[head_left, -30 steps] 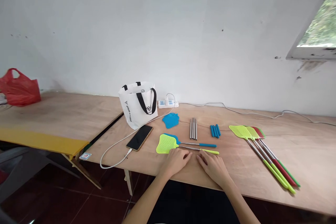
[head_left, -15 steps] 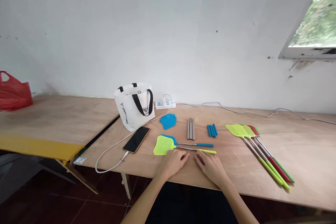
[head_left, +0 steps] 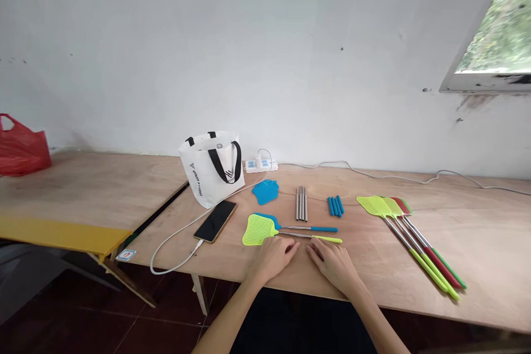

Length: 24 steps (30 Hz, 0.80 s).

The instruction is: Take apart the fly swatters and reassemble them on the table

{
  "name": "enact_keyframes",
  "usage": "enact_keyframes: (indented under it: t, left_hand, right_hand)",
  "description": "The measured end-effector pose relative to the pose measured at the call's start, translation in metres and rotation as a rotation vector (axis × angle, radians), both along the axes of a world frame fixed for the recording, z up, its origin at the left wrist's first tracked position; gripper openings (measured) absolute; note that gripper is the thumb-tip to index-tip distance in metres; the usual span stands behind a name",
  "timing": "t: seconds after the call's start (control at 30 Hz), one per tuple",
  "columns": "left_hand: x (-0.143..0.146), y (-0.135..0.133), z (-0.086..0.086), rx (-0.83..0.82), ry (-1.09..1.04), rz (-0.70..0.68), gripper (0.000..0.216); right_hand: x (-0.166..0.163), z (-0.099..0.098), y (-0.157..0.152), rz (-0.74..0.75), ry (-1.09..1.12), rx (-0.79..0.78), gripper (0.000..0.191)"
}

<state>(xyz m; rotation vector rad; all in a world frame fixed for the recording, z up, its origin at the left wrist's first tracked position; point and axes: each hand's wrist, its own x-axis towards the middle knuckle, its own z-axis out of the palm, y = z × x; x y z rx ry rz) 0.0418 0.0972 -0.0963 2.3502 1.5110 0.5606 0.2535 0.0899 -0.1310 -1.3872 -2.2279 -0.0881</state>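
Note:
My left hand (head_left: 274,254) rests on the wooden table with its fingers loosely bent and the thumb apart, holding nothing. It lies just in front of a yellow-green fly swatter (head_left: 258,230). My right hand (head_left: 332,260) rests likewise, relaxed and with nothing in it, its fingertips close to that swatter's handle (head_left: 329,240). Whether either hand touches the swatter I cannot tell. Behind it lies a blue fly swatter (head_left: 324,229), its head partly covered. Farther back are blue swatter heads (head_left: 265,192), several metal rods (head_left: 301,204) and several blue grips (head_left: 336,206).
To the right, several finished-looking swatters (head_left: 415,238) lie overlapping. At left are a phone (head_left: 215,221) on a white cable (head_left: 166,271) and a white bag (head_left: 211,171). A power strip (head_left: 261,165) sits by the wall. A red plastic bag (head_left: 25,149) stands on the neighbouring table (head_left: 83,182).

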Motion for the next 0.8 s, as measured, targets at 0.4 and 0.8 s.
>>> enact_keyframes:
  t: [0.4, 0.8]
  left_hand:
    - [0.000, 0.000, 0.000, -0.001, 0.003, -0.002, 0.044]
    - [0.000, 0.002, -0.004, 0.023, 0.009, -0.002, 0.044]
  right_hand:
    - [0.000, -0.001, 0.000, 0.014, 0.017, 0.022, 0.028]
    - [0.006, -0.012, 0.007, -0.148, -0.064, 0.189, 0.036]
